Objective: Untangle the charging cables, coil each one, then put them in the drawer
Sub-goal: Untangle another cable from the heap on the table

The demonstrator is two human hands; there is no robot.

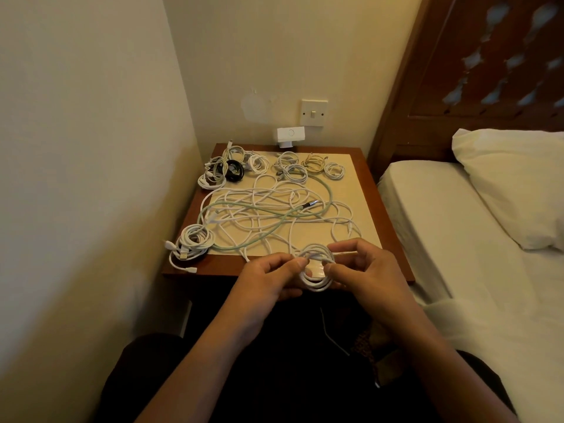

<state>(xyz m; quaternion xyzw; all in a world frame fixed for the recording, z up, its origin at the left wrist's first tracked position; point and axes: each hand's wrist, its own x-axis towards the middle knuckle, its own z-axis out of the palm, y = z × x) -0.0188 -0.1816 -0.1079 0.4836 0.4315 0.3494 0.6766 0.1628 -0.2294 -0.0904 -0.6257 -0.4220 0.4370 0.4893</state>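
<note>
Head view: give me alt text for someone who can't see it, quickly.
The left hand and right hand pinch a small white cable coil over the bedside table's near edge. Behind it a loose tangle of white and pale green cables covers the middle; finished coils sit along the back and at the left edge.
</note>
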